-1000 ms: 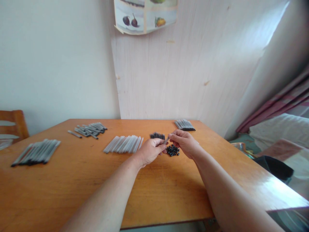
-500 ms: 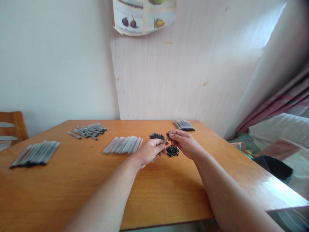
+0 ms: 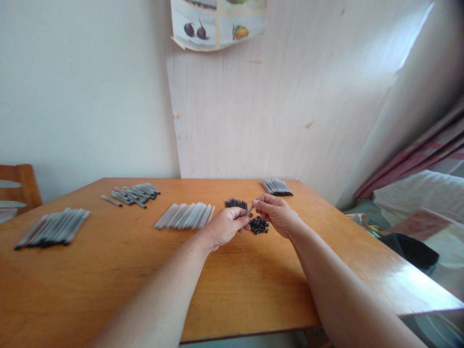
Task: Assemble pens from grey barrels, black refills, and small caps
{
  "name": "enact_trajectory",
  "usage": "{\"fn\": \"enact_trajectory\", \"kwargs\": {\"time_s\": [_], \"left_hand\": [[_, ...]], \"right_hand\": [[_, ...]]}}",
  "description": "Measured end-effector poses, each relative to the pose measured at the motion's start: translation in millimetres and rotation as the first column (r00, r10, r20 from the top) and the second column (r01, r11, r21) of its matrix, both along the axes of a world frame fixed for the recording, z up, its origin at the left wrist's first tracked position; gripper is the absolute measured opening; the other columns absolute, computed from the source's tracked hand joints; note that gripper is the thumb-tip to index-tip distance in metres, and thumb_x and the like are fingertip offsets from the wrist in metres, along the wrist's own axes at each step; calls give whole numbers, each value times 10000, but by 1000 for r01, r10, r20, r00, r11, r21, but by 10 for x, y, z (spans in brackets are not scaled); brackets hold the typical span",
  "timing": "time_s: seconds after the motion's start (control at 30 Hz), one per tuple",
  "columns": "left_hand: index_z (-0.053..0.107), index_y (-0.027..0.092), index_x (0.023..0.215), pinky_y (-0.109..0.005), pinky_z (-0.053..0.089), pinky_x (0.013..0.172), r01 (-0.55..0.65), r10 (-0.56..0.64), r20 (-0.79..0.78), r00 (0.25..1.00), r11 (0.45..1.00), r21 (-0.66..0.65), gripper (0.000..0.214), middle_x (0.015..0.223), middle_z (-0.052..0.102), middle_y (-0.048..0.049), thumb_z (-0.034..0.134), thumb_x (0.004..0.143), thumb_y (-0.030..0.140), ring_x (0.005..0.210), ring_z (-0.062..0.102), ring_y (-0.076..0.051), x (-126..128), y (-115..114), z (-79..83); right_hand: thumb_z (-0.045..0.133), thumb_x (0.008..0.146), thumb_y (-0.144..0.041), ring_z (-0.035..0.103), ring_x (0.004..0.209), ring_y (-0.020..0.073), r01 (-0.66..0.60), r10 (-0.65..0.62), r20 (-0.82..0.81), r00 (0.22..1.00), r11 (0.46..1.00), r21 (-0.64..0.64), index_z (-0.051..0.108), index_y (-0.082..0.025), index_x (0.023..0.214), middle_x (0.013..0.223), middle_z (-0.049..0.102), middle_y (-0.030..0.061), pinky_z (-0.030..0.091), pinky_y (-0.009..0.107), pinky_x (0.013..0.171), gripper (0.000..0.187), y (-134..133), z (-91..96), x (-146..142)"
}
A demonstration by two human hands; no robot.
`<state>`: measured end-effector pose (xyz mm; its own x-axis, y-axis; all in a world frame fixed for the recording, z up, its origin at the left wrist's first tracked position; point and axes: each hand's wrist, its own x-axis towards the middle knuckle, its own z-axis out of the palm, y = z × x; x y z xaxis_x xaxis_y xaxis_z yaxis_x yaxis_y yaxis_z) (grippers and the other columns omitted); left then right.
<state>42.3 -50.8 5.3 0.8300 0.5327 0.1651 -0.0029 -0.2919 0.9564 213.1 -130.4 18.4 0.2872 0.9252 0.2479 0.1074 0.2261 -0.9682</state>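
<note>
Our left hand (image 3: 226, 226) is curled shut around a thin grey stick (image 3: 249, 210), with the fingers closed tight on its lower part. Our right hand (image 3: 277, 214) pinches the top end of the same stick with its thumb and first fingers. The other fingers of that hand are bent in. We cannot tell if something tiny sits under those fingertips, as it is too small to see.

The stick is tilted and up in the air, just above the table (image 3: 72, 285), between our two hands. Right under it lies a little heap of black bits (image 3: 258, 225), just beside our right hand.

The table is orange wood and shiny. A row of pale sticks (image 3: 184, 216) lies near our left hand. A short dark bunch (image 3: 235, 203) lies just behind our hands. A grey bunch (image 3: 277, 187) lies at the far edge. A messy grey pile (image 3: 134, 193) and a long grey row (image 3: 52, 227) lie well apart on the left.

A wooden chair (image 3: 21, 186) stands at the left end. Behind the table are a white wall (image 3: 83, 87) and a pale wood board (image 3: 253, 121), with a fruit picture (image 3: 217, 24) up high. On the right we see a striped red cloth (image 3: 427, 150)
</note>
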Motion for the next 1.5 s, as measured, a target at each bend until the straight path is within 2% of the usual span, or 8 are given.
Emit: {"fn": "enact_trajectory", "kwargs": {"time_s": [0.23,0.53,0.77,0.93,1.07,1.33,1.5], "left_hand": [[662,132,990,-269,407,667,9,-9,1,1000,1000,0,328,775,652,-55,595,817,402,685,541,-123,-5,-22,67],[660,132,984,-274,413,677,-1,1,-10,1000,1000,16,325,781,651,-55,592,820,404,693,549,-128,-4,-22,42],[657,133,988,-273,411,669,-6,7,-13,1000,1000,19,328,797,654,-58,583,825,408,695,543,-127,-9,-31,34],[659,128,968,-274,411,677,11,-11,2,1000,1000,-29,327,787,652,-59,578,829,413,687,540,-123,-14,-40,69],[655,121,928,-267,405,676,30,-29,19,999,998,-49,309,778,649,-59,573,835,404,686,537,-119,-21,-47,98],[655,122,970,-273,410,669,-13,14,12,1000,1000,-18,316,774,651,-57,602,812,390,682,537,-125,-13,-45,69],[655,126,991,-275,412,675,-18,18,11,1000,1000,-16,325,781,654,-57,593,820,395,689,542,-127,-10,-50,64]], "right_hand": [[694,726,-413,441,539,94,-62,64,-108,992,998,26,644,-172,834,718,597,30,305,257,487,268,-27,33,7],[704,736,-435,387,494,81,-57,57,-44,997,998,9,572,-181,735,583,519,-23,249,250,470,286,-7,-4,17],[709,733,-458,361,473,74,-20,20,-17,1000,1000,-9,556,-183,712,560,498,-32,229,250,459,316,-2,-2,0],[679,770,-419,424,531,84,-98,98,-126,987,995,9,628,-174,811,690,600,24,271,244,472,254,-10,4,15],[689,773,-366,433,545,80,-132,136,-156,978,991,33,640,-171,826,710,607,21,289,238,487,208,-14,1,26],[725,726,-431,372,475,68,-60,60,-108,992,998,4,565,-175,699,565,518,-26,222,247,454,303,6,-14,2],[726,725,-437,376,480,68,-56,57,-108,993,998,7,591,-177,729,599,548,-14,219,247,452,293,1,-2,6]]}}
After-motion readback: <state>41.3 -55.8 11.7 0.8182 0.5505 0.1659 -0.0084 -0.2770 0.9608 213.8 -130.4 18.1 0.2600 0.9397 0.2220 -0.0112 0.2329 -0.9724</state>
